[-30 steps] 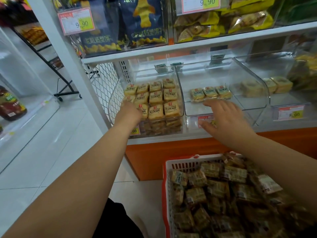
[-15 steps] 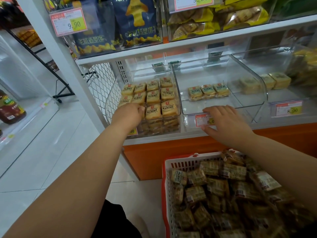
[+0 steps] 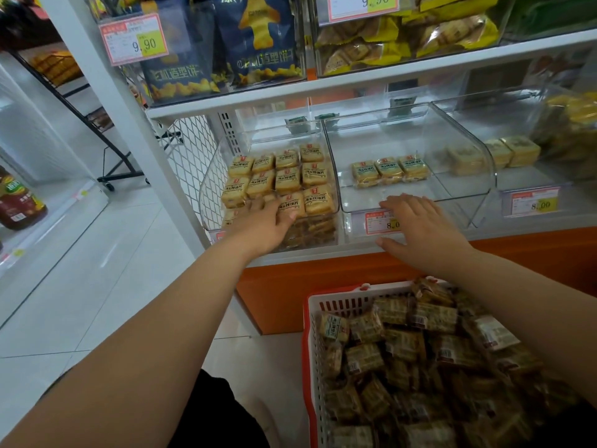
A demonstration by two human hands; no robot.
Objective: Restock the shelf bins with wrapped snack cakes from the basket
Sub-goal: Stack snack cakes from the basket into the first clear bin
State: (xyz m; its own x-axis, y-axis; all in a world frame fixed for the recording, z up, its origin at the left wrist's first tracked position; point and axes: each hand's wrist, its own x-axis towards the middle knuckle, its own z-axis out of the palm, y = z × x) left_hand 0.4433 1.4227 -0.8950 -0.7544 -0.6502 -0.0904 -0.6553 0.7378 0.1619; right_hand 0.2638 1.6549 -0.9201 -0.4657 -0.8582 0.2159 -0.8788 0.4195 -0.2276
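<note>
the right hand (image 3: 423,229) has drawn back from inside the middle bin (image 3: 465,195) to its front lip, fingers spread flat and holding nothing, over the price tag (image 3: 382,223). three wrapped snack cakes (image 3: 389,169) lie in a row on that bin's floor, the rest of it bare. the left hand (image 3: 265,223) stays at the front of the nearly full left bin (image 3: 206,202), fingers resting on the front row of cakes; whether it grips one i cannot tell. the basket (image 3: 311,321) below is heaped with cakes, so the next likely move is another handful for the middle bin.
</note>
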